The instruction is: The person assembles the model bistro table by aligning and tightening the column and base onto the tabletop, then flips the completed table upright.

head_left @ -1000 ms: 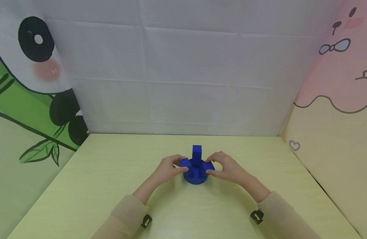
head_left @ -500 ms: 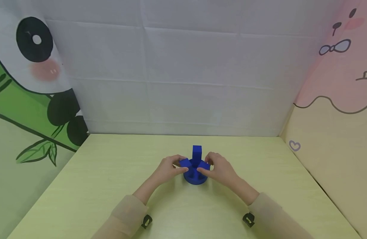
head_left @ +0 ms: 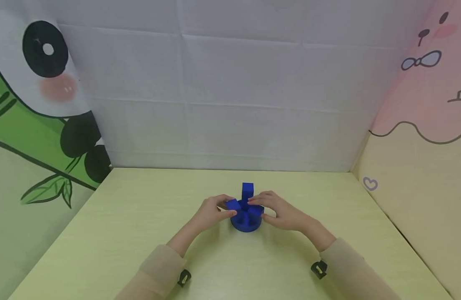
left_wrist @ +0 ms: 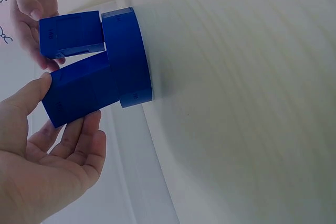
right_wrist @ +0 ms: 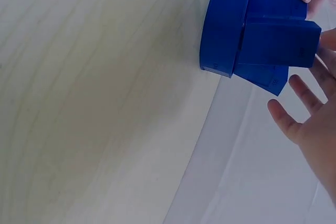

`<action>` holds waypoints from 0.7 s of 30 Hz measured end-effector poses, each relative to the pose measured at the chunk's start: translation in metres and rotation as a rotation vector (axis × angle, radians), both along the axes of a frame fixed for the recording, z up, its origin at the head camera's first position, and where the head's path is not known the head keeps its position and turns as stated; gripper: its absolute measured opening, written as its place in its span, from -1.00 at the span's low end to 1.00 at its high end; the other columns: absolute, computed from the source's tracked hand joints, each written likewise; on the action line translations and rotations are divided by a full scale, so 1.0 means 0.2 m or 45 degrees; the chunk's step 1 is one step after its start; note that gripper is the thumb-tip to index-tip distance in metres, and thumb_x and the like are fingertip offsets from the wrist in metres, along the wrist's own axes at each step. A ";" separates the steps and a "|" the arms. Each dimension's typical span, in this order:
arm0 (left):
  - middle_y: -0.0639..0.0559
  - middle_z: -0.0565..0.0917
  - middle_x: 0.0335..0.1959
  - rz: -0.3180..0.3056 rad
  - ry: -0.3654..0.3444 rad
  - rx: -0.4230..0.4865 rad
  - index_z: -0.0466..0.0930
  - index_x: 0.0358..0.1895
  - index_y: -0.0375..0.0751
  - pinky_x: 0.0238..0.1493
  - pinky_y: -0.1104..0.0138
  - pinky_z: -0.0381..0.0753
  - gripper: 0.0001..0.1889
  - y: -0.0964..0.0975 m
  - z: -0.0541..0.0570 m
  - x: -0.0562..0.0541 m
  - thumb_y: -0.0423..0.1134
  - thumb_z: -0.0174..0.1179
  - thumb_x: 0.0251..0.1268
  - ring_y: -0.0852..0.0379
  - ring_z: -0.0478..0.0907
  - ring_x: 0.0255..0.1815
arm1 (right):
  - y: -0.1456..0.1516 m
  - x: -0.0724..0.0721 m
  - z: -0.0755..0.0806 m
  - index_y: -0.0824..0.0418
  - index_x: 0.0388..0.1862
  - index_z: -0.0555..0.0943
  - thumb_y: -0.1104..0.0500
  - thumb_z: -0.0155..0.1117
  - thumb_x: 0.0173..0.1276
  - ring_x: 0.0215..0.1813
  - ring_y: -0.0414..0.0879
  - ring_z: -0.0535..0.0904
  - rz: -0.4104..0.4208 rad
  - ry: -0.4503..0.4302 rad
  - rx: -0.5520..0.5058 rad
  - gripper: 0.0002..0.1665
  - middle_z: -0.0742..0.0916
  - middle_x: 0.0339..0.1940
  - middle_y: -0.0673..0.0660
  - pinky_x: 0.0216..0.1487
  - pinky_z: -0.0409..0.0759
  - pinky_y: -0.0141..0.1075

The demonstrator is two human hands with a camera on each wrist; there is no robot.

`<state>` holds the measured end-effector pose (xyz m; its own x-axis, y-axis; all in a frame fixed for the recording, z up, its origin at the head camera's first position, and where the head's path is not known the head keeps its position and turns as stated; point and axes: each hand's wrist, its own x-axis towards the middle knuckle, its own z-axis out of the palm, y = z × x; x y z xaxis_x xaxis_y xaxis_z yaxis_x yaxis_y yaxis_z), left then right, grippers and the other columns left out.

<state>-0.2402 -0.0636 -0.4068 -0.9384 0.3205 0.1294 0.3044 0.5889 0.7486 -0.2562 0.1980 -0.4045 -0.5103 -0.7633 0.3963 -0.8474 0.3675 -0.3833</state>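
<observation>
A round blue base point(head_left: 246, 228) stands on the table, with three blue blocks rising from it. The back block point(head_left: 247, 190) stands tallest in the head view. My left hand point(head_left: 212, 212) pinches the left block point(left_wrist: 81, 90) near its top, thumb on one side and fingertips on the other. The right block point(right_wrist: 281, 43) sits upright against the base. Around its upper end, my right hand point(head_left: 284, 211) has its fingers spread and loosely extended, with fingertips point(right_wrist: 283, 116) apart from the blocks in the right wrist view.
The pale wooden table point(head_left: 148, 208) reaches back to a white cloth backdrop point(head_left: 230, 83). Painted side panels stand at left and right, one with a panda eye point(head_left: 45, 48), one with a pink figure point(head_left: 433, 96). Black straps point(head_left: 319, 269) hang by the sleeves.
The right block has shifted left and lower into the base. My right hand moved inward with it, then loosened and spread its fingers. The left hand stays put.
</observation>
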 end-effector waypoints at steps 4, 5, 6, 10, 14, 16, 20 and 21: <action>0.01 0.69 -0.21 0.001 -0.005 0.002 0.57 0.09 -0.16 -0.21 0.23 0.61 -0.56 0.00 0.00 0.00 -0.08 0.32 0.16 0.07 0.62 -0.17 | 0.00 -0.01 -0.01 0.18 0.19 0.52 0.25 0.17 0.28 0.22 0.01 0.40 -0.017 -0.014 0.036 -0.54 0.61 0.16 0.05 0.19 0.40 0.01; 0.02 0.69 -0.22 0.002 -0.006 0.004 0.57 0.09 -0.16 -0.22 0.24 0.60 -0.56 0.00 0.00 0.00 -0.08 0.31 0.16 0.07 0.61 -0.17 | 0.00 -0.01 -0.01 0.17 0.19 0.52 0.23 0.18 0.30 0.21 0.00 0.40 -0.038 -0.021 0.043 -0.55 0.61 0.15 0.04 0.19 0.41 -0.01; 0.02 0.69 -0.22 0.003 -0.008 0.005 0.57 0.08 -0.16 -0.22 0.24 0.60 -0.57 0.00 0.00 0.01 -0.08 0.31 0.16 0.07 0.61 -0.17 | 0.00 -0.01 -0.01 0.16 0.18 0.52 0.21 0.20 0.31 0.21 -0.02 0.41 -0.063 -0.029 0.047 -0.57 0.62 0.14 0.04 0.19 0.42 -0.03; 0.03 0.68 -0.22 0.009 -0.016 0.005 0.57 0.09 -0.15 -0.20 0.23 0.60 -0.57 0.01 0.01 0.01 -0.07 0.31 0.16 0.08 0.60 -0.17 | -0.01 -0.02 -0.02 0.14 0.12 0.56 0.10 0.27 0.30 0.17 -0.05 0.45 -0.187 -0.051 0.046 -0.59 0.65 0.09 0.03 0.18 0.45 -0.07; 0.02 0.68 -0.20 0.016 -0.017 -0.005 0.57 0.09 -0.15 -0.18 0.22 0.60 -0.56 0.01 0.01 0.02 -0.06 0.31 0.17 0.08 0.59 -0.16 | -0.05 -0.01 -0.03 0.14 0.06 0.59 0.01 0.32 0.26 0.09 -0.06 0.49 -0.339 -0.034 0.050 -0.58 0.67 -0.01 0.03 0.13 0.49 -0.09; 0.02 0.68 -0.20 0.018 -0.016 -0.004 0.57 0.10 -0.15 -0.19 0.22 0.60 -0.56 0.01 0.02 0.02 -0.06 0.31 0.17 0.08 0.59 -0.17 | -0.07 -0.01 -0.03 0.15 0.03 0.60 -0.03 0.34 0.23 0.02 -0.06 0.52 -0.424 -0.025 0.050 -0.55 0.68 -0.08 0.03 0.06 0.53 -0.12; 0.02 0.68 -0.21 0.018 -0.012 -0.005 0.57 0.09 -0.15 -0.20 0.23 0.60 -0.56 0.01 0.02 0.02 -0.07 0.31 0.16 0.09 0.60 -0.18 | -0.11 0.00 -0.03 0.16 -0.07 0.62 -0.08 0.41 0.14 -0.17 -0.12 0.49 -0.575 -0.034 0.025 -0.54 0.65 -0.25 -0.02 -0.12 0.54 -0.24; 0.02 0.68 -0.21 0.015 -0.008 -0.005 0.57 0.09 -0.15 -0.21 0.24 0.60 -0.56 0.01 0.01 0.01 -0.07 0.32 0.16 0.09 0.60 -0.18 | -0.12 0.00 -0.03 0.16 -0.11 0.62 -0.08 0.43 0.12 -0.21 -0.13 0.47 -0.599 -0.040 0.012 -0.54 0.64 -0.30 -0.03 -0.17 0.52 -0.27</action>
<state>-0.2373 -0.0610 -0.4043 -0.9429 0.3098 0.1221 0.2926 0.5956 0.7481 -0.2564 0.1738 -0.4109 -0.8135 -0.4493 0.3692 -0.5756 0.7125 -0.4012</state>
